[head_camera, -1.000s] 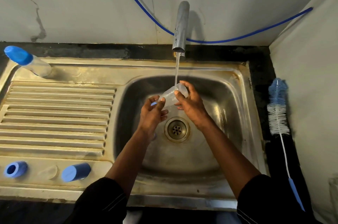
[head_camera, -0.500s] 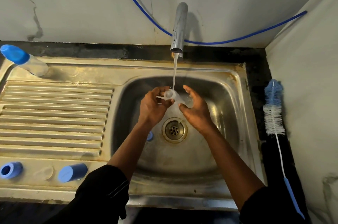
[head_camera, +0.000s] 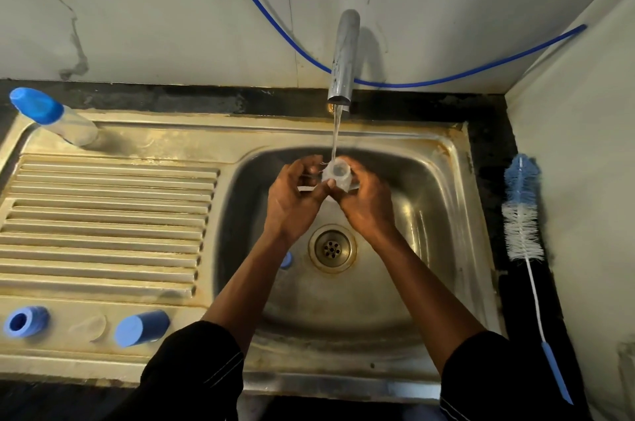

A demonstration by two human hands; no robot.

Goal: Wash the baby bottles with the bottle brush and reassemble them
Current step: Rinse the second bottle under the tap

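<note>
Rinsing a clear bottle under a thin stream of water from the tap, a person leans over a steel sink at the centre of the frame. The left hand and the right hand both curl round the bottle, fingers and thumbs clamped on its sides. Its open mouth is turned up to the stream, apparently so the water runs straight inside and spills into the basin rather than onto the counter. The bottle is held above the drain, clear of the metal. The bottle brush lies untouched on the dark counter at the right edge of the frame, handle toward the person and within easy reach of the right hand. A small blue piece sits in the basin just left of the drain, partly hidden by the left forearm. At lower left, a blue ring, a clear disc that is probably a teat, and a blue cap lie apart on the sink's flat rim, seemingly parked there to drain and await reassembly. At upper left a capped bottle stands behind the ribbed drainboard, out of the splash.
</note>
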